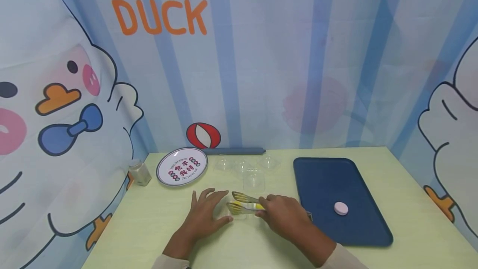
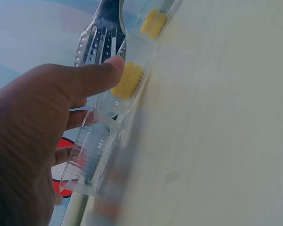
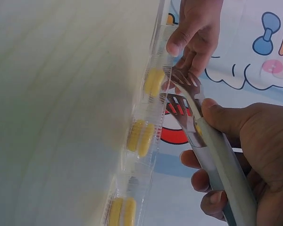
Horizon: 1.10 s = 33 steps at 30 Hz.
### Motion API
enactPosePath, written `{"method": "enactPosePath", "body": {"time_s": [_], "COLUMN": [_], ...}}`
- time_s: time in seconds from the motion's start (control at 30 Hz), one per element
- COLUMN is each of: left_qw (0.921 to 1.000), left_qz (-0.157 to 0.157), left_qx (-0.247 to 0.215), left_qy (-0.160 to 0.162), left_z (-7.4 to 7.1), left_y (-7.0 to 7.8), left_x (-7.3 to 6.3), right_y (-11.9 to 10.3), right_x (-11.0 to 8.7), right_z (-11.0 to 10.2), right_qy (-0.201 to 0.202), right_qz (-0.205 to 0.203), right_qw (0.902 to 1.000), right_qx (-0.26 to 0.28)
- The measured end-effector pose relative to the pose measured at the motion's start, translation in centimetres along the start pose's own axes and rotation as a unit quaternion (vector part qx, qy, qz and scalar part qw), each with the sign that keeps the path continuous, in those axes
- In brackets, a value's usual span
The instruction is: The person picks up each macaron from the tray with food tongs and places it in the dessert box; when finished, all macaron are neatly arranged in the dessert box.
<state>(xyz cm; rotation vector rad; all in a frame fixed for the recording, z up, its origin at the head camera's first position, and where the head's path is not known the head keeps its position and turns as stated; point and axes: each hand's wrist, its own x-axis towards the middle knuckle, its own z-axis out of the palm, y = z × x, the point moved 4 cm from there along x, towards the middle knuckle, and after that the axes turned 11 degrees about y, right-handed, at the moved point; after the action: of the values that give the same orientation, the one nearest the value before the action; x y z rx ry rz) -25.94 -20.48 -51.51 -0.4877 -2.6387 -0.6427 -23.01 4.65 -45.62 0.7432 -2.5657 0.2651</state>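
My right hand [image 1: 285, 215] holds metal tongs [image 3: 198, 136] with slotted, fork-like ends. The tong tips lie over a row of clear plastic cases [image 2: 92, 160] on the table, close to a yellow macaron [image 3: 154, 82]. Further macarons sit along the row in the right wrist view, among them a second yellow macaron [image 3: 140, 138]. My left hand [image 1: 203, 215] is at the left end of the row, fingers spread and thumb extended. In the left wrist view its thumb overlaps the case beside a macaron [image 2: 128, 81]. From the head, the tongs and right hand cover most of the row.
A blue tray [image 1: 328, 186] with a pink macaron [image 1: 341, 208] lies on the right. Several clear domed plastic pieces [image 1: 254, 179] stand behind the hands. A patterned plate [image 1: 164, 171] and a small jar [image 1: 140, 172] are at the left, and a grey-blue rod [image 1: 235, 151] lies along the back edge.
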Motion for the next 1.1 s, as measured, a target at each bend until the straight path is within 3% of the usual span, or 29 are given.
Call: {"method": "enactPosePath", "body": {"time_s": [0.4,0.67,1.1], "left_qw": [0.998,0.9957,0.9932], "left_qz": [-0.036,-0.033,-0.053], "left_qx": [-0.042,-0.078,-0.098], "left_qy": [-0.029,-0.038,-0.034], "left_z": [-1.0,-1.0,-0.4], "left_y": [-4.0,-5.1,-5.9], "left_x": [-0.7,-1.0,-0.8], "right_y": [1.8,3.3,6.4], "right_x": [-1.2,-2.0,-4.4], "right_z": [-0.9,-1.8,-3.2], "right_qy": [0.035,0.02,0.036], "right_qz": [0.013,0.061,0.089], "right_qw": [0.9992,0.9979,0.9954], "right_qx": [-0.01,-0.008,-0.002]}}
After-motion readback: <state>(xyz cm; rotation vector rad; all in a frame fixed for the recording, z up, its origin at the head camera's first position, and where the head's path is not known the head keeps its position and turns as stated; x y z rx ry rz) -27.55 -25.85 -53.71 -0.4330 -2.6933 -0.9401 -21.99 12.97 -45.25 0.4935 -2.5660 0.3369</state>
